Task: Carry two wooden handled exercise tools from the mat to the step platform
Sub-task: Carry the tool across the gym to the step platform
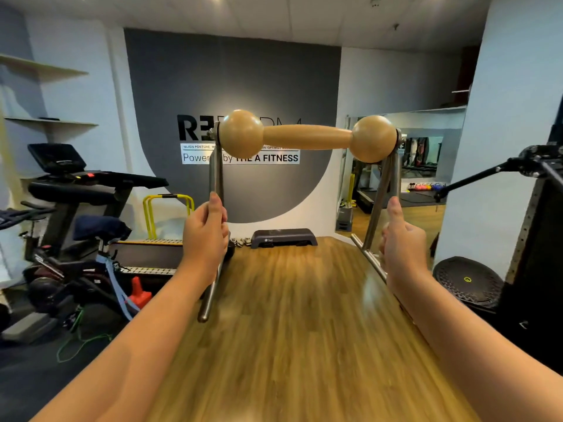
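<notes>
I hold up one exercise tool in front of me: a wooden handle [307, 137] with a ball at each end, set across two metal legs. My left hand [207, 236] grips the left metal leg [215, 175]. My right hand [402, 248] grips the right metal leg [384, 190], thumb pointing up. The tool hangs in the air above the wooden floor [292, 324]. The dark grey step platform [283, 237] lies on the floor ahead, against the far wall. I see no second tool and no mat.
A treadmill [91, 184] and an exercise bike [70, 257] crowd the left side, with yellow hurdles [167, 208] and an orange cone [138, 292] nearby. A black balance disc [467, 281] and a dark rack [539, 239] stand on the right. A mirror [399, 178] hangs at the right of the far wall.
</notes>
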Tool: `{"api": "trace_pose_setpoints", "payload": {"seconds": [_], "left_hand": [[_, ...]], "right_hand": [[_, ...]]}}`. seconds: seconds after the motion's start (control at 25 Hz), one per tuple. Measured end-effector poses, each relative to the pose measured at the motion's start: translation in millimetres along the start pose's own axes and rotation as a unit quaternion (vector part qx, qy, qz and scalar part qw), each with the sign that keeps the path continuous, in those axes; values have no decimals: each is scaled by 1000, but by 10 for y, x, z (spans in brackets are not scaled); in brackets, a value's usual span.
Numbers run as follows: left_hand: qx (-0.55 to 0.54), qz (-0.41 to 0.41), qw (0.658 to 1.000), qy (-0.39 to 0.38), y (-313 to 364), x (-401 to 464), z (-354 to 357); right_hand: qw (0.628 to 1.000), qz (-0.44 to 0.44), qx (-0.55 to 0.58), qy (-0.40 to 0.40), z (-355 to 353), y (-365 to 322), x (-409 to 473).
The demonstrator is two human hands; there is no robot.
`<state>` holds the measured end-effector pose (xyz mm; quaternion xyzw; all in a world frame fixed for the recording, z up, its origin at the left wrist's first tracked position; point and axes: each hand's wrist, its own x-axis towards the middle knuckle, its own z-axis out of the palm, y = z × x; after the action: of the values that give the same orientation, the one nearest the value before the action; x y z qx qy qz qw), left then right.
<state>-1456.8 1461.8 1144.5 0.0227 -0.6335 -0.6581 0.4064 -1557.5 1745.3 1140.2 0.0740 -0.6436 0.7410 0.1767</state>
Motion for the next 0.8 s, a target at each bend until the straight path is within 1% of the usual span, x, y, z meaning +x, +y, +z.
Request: {"api": "trace_pose_setpoints", "payload": {"seconds": [0.12,0.28,0.52,0.64,0.8], "left_hand": [[-5,6,1000,-7,-382,542,213],[-10,12,1000,-7,-1081,1403,526],[-1,18,1000,-21,-2140,2963,901],[-1,25,999,-27,-2530,3774,1135],[-10,22,999,-49,-3022,4671,1430]], "right_hand": [[1000,0,6,-11,226,276,581],[1000,-5,6,-11,628,803,1455],[1000,-1,12,-2,1466,1576,2963],[1000,3,1,5,1919,1851,3744],[1000,-9,-4,24,2351,2182,4605]]}}
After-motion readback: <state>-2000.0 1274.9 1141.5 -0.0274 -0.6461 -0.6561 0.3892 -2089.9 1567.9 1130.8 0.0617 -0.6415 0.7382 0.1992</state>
